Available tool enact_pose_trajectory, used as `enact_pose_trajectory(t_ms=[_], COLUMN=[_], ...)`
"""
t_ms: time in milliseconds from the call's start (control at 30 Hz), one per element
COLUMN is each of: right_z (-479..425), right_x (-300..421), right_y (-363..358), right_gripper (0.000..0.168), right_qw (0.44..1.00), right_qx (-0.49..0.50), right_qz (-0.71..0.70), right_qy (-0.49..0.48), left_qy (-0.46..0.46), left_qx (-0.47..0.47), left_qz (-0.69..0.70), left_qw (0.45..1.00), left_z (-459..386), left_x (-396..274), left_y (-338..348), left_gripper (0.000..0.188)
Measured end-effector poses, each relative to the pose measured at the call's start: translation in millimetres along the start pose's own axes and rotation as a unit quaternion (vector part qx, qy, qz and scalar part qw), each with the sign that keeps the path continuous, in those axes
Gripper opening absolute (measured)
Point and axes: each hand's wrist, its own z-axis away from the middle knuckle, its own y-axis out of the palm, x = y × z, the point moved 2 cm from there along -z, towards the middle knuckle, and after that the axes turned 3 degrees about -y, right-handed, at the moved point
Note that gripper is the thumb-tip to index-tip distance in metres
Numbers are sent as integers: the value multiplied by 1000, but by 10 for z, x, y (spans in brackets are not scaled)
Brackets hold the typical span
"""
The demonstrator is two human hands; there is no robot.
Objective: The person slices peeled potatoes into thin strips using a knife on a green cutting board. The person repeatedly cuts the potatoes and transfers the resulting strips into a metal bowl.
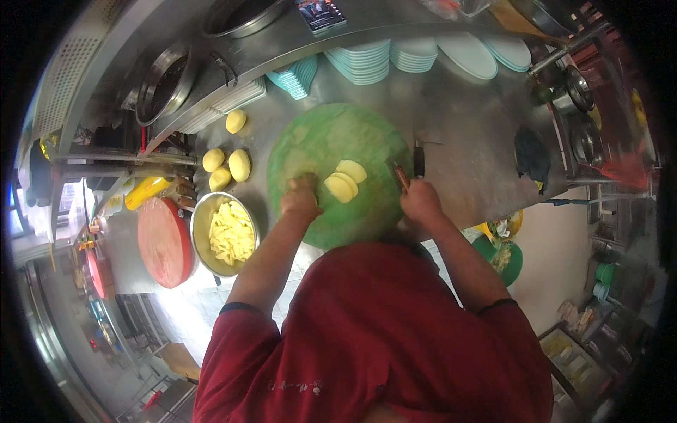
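Note:
On a round green cutting board lie several pale yellow slices, apparently potato, between my two hands. My right hand grips the wooden handle of a knife at the board's right edge; the blade is hard to make out. At the left side of the board is my left hand, fingers bent down; whether something is under them cannot be told. A steel bowl of cut yellow strips stands left of the board. Several peeled potatoes rest behind the bowl.
A red round board lies left of the bowl. Another black-handled tool lies beside the green board's right edge. Stacked plates stand under the shelf, which holds a phone and pans. A dark cloth lies at the right.

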Motion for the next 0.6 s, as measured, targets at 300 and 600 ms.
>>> enact_pose_trajectory(t_ms=[300, 600], right_z=[-72, -118], right_x=[-87, -178], right_y=[115, 220], right_gripper=[27, 30], right_qw=[1000, 998], right_qx=[9, 62], right_qz=[-3, 14], right_qy=[0, -17], left_qy=[299, 233], left_qx=[-119, 149], left_qz=[0, 298], left_qw=[947, 914], left_z=[-337, -441], left_x=[-472, -380], left_y=[33, -236], left_gripper=[45, 28])
